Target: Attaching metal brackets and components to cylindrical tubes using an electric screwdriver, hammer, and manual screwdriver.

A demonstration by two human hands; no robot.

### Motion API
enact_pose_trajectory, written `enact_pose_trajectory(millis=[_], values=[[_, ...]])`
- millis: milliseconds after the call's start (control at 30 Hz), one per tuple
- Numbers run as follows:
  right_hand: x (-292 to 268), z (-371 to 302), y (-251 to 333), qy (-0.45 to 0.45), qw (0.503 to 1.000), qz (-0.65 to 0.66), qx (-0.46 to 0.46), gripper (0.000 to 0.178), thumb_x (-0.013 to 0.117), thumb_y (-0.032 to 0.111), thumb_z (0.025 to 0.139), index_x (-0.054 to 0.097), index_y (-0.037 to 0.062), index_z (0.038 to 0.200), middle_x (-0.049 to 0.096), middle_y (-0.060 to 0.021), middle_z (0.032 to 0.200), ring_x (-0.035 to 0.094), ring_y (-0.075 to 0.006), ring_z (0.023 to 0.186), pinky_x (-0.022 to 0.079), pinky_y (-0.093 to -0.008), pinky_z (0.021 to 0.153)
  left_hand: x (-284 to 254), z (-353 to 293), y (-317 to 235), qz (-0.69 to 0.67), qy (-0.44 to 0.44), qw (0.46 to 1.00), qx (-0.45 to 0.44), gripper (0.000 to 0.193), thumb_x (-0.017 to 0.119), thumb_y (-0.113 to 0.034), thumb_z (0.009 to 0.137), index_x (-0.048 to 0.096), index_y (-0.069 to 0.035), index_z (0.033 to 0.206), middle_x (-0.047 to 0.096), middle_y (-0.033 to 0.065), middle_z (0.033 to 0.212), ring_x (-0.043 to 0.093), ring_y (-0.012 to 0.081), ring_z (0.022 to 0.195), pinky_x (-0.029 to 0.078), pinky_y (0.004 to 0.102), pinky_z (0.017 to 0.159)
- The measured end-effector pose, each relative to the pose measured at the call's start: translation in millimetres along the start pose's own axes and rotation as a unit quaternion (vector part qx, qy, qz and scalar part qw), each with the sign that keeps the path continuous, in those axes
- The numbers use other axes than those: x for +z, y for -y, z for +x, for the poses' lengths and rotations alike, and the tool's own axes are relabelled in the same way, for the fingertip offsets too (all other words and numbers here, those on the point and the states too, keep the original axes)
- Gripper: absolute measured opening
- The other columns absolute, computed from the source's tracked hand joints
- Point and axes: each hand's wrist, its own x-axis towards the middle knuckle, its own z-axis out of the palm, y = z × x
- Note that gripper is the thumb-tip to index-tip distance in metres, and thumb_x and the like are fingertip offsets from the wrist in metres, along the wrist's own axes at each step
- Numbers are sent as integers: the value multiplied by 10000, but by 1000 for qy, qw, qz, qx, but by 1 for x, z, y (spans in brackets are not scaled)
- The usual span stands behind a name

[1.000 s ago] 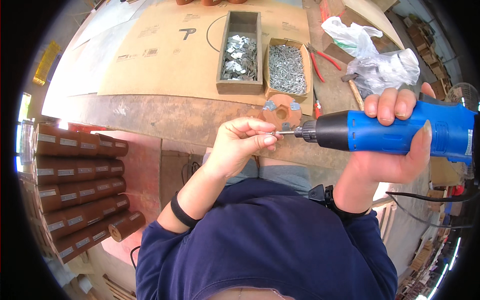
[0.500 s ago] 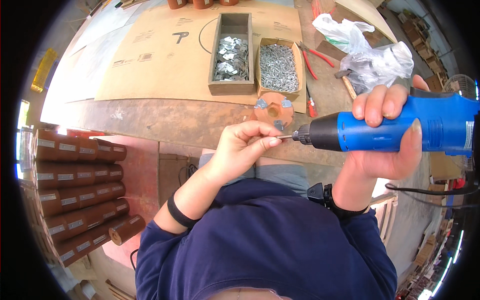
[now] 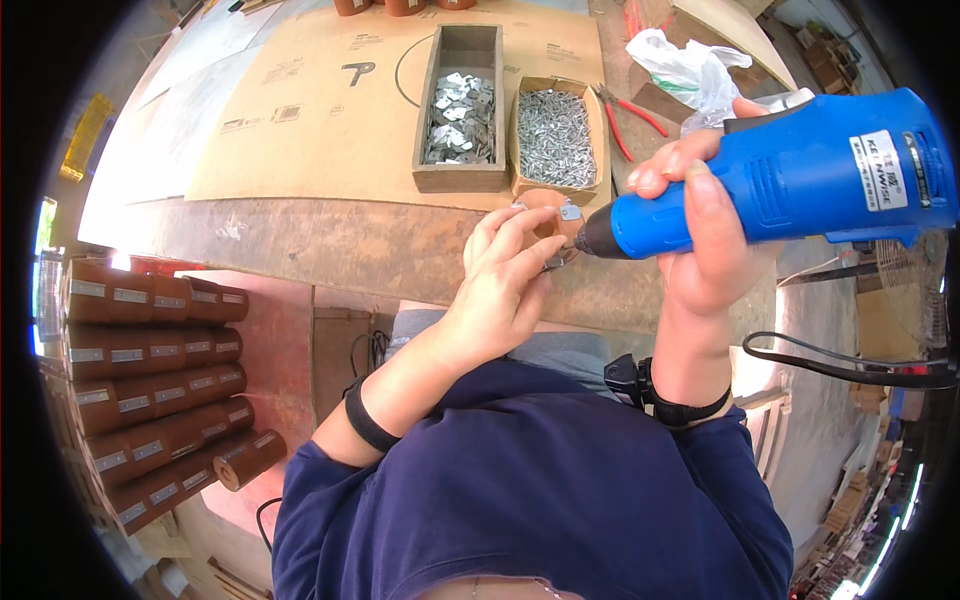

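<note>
Reddish-brown and round, a disc with grey metal tabs (image 3: pixel 544 200) is partly covered by the bent fingers of the left hand (image 3: pixel 500 287); whether a fastener is pinched there cannot be told. Just beside those fingertips is held the black nose of a blue power driver (image 3: pixel 800 172), clasped by the right hand (image 3: pixel 712 240). Beyond the fingers are set a tan cardboard box of silvery fasteners (image 3: pixel 556 140), a long grey wooden box of metal plates (image 3: pixel 460 181) and red-handled pliers (image 3: pixel 617 138).
</note>
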Motion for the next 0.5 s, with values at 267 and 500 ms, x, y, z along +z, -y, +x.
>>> enact_pose_trajectory(millis=[267, 500], values=[[-5, 1, -16, 3, 997, -69, -31, 522, 509, 16, 747, 270, -44, 1208, 515, -118, 744, 545, -194, 647, 481, -347, 630, 8, 0, 8, 13, -12, 1000, -6, 377, 536, 11, 664, 556, -21, 1039, 423, 120, 1220, 337, 354, 1143, 258, 457, 942], [-7, 0, -22, 52, 988, -130, -67, 506, 506, -11, 746, 269, -46, 1191, 529, -114, 743, 553, -185, 649, 481, -321, 626, 9, -1, 9, 18, -7, 1000, -14, 372, 539, 3, 668, 559, -24, 1038, 422, 115, 1224, 328, 345, 1155, 239, 458, 952]])
